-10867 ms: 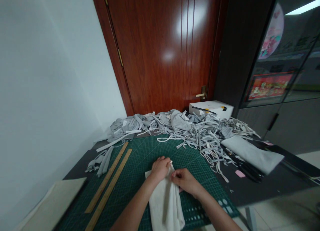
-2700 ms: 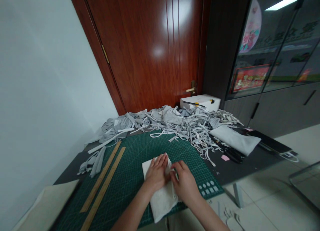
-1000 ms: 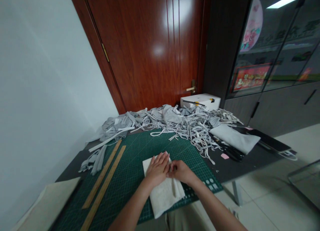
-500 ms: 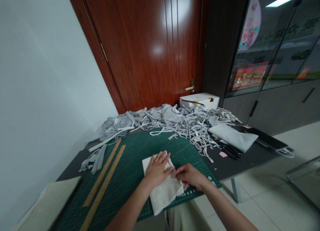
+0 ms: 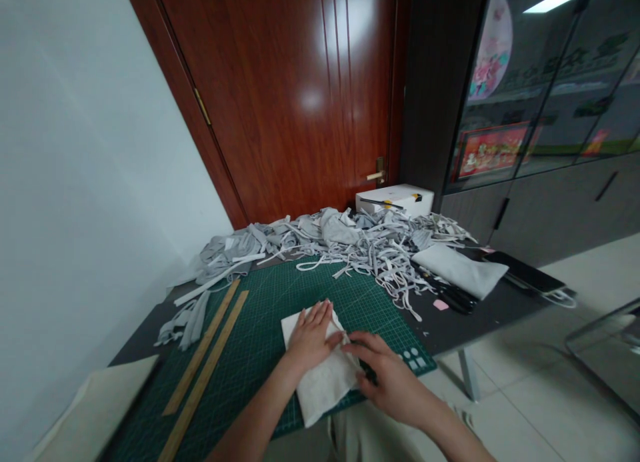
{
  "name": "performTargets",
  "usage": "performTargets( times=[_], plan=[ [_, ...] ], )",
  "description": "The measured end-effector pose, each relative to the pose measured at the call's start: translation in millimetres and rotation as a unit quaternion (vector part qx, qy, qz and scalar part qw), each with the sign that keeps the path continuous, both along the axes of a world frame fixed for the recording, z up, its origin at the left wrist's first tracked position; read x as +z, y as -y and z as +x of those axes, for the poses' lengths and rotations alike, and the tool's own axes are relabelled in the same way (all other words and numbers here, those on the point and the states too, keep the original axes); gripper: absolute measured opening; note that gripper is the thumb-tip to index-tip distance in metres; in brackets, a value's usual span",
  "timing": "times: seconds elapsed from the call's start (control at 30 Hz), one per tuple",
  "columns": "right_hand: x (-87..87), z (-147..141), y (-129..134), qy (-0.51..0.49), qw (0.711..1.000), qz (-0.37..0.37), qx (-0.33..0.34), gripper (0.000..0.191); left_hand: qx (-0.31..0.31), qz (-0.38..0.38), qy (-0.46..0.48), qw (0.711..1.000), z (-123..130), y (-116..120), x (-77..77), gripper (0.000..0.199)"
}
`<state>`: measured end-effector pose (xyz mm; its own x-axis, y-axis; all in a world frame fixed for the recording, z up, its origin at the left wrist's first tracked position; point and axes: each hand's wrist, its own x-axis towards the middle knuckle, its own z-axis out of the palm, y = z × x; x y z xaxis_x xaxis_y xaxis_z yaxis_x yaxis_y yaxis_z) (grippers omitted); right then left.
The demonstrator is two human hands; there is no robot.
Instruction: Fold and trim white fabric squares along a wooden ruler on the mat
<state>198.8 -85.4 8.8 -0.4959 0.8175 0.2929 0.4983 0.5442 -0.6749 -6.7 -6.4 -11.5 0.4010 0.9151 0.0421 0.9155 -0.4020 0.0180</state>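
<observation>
A folded cream cloth (image 5: 321, 390) lies on the green cutting mat (image 5: 265, 329), close to the table's front edge. My left hand (image 5: 311, 339) rests flat on its upper part, palm down and fingers stretched out. At the cloth's right edge is my right hand (image 5: 383, 372), its fingers apart and curved, the fingertips at the raised, crumpled border. No object shows between those fingers.
Two wooden rulers (image 5: 213, 352) lie left on the mat. Behind it spreads a heap of grey fabric strips (image 5: 345, 232), with a white box (image 5: 395, 199) beyond. Black scissors (image 5: 455, 295), a grey pouch (image 5: 457, 269) and a phone (image 5: 525, 272) are at the right.
My right hand has opened from a pinch at the cloth's right edge, its fingers spreading. My left hand stays flat on the cloth. The view has shifted slightly.
</observation>
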Motion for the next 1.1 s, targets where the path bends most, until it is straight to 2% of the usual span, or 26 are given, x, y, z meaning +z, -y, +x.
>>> performTargets(
  times=[0.13,0.23,0.3,0.47,0.57,0.7,0.8,0.87,0.9,1.0,1.07,1.1],
  plan=[
    [-4.9,-3,3,0.049,0.997,0.003,0.063,0.061,-0.002,-0.015,0.004,1.0,-1,-1,2.6,0.078],
    [-9.8,-7,-5,0.066,0.996,0.012,0.058,0.035,-0.004,-0.032,0.006,0.999,-1,-2,6.2,0.081],
    [-10.5,-8,-9,0.078,0.995,0.021,0.062,0.034,-0.007,-0.045,0.007,0.999,-1,-3,9.3,0.083],
    [-4.5,-8,-15,0.114,0.991,0.025,0.058,0.04,-0.004,-0.073,0.001,0.997,2,-5,14.0,0.081],
    [5.4,-10,-23,0.148,0.987,0.031,0.052,0.035,-0.002,-0.049,-0.004,0.999,3,-2,10.5,0.075],
    [24.4,-19,-29,0.196,0.968,0.16,0.001,0.021,-0.004,-0.02,-0.026,0.999,5,2,6.3,0.063],
    [27.5,-29,-26,0.225,0.946,0.233,0.003,0.015,0.012,-0.021,-0.056,0.998,7,3,8.5,0.059],
    [17.8,-35,-20,0.218,0.947,0.236,-0.003,0.016,0.013,-0.024,-0.058,0.998,8,3,10.5,0.058],
    [9.6,-39,-17,0.206,0.953,0.22,-0.025,0.018,0.011,-0.023,-0.052,0.998,9,3,11.1,0.056],
    [-21.6,-52,-4,0.132,0.975,0.104,-0.143,0.023,0.013,-0.008,-0.026,1.0,9,2,10.4,0.055],
    [-39.7,-60,3,0.083,0.978,0.056,-0.183,0.025,0.016,-0.003,-0.019,1.0,9,2,9.3,0.058],
    [-46.0,-63,6,0.065,0.979,0.057,-0.185,0.027,0.019,-0.005,-0.021,1.0,8,1,8.9,0.058]
  ],
)
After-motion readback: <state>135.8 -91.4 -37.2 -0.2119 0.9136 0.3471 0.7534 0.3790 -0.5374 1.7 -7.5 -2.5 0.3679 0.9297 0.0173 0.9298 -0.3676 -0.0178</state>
